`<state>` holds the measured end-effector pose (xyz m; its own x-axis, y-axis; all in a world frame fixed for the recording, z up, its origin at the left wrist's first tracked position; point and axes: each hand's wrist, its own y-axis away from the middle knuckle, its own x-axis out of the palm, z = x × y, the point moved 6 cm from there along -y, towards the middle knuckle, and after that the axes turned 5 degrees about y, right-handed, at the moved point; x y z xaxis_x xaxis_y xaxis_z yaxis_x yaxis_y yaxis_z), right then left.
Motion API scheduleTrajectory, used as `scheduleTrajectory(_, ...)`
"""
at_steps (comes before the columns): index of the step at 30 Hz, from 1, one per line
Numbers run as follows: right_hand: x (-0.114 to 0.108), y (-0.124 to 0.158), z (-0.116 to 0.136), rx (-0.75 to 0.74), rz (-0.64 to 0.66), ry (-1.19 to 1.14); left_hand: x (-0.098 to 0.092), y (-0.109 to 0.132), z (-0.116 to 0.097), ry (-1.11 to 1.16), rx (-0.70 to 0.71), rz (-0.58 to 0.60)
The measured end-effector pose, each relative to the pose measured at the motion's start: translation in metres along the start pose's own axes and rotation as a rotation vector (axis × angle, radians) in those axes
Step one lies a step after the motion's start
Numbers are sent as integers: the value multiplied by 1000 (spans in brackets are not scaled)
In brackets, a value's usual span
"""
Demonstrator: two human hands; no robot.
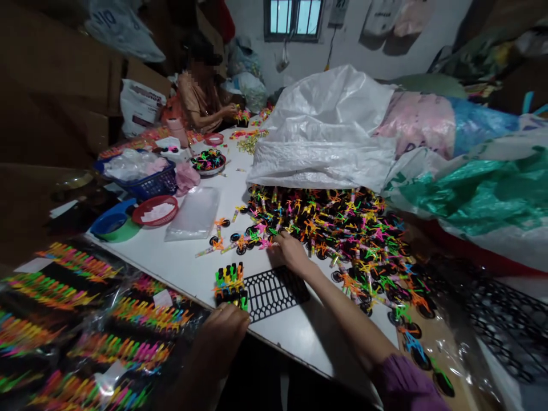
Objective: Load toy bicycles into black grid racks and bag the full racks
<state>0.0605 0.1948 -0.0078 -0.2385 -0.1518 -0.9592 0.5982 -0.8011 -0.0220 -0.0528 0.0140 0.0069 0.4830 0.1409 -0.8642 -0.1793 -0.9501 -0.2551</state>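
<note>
Black plastic makes up the grid tray (278,291), which lies flat near the front edge of the white tabletop (188,268), its left end packed with upright neon toys (230,282) in green, orange and yellow. The left hand (225,328) curls against that end, but whether its grip has closed on the tray cannot be told. The right hand (291,252) lies palm down at the edge of the loose toy pile (342,228), its grip hidden.

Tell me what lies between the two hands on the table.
In the head view, a black grid tray lies between the left hand and the right hand, with a few bright toys standing at its left end.
</note>
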Motion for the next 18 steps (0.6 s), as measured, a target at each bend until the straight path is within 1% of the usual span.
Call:
scheduleTrajectory(1,-1,-12,-1,2,1,79,0,0,2,18,-13,-6)
scheduleTrajectory(3,7,-29,4,-53,37,194,1,1,4,46,-24,-27)
scheduleTrajectory(5,18,-33,11,-94,59,251,1,2,3,64,-25,-36)
scheduleTrajectory(8,30,-23,16,-76,77,260,0,3,1,48,-38,-8)
scheduleTrajectory(10,34,-16,17,-71,120,228,-1,2,0,20,-62,24)
scheduleTrajectory(12,36,-15,15,-70,169,187,-2,0,-2,-16,-88,20)
scheduleTrajectory(15,36,-28,11,-38,178,195,-4,-2,-7,-61,-73,-31)
scheduleTrajectory(18,34,-47,11,-26,180,246,-7,-3,-14,-47,11,-61)
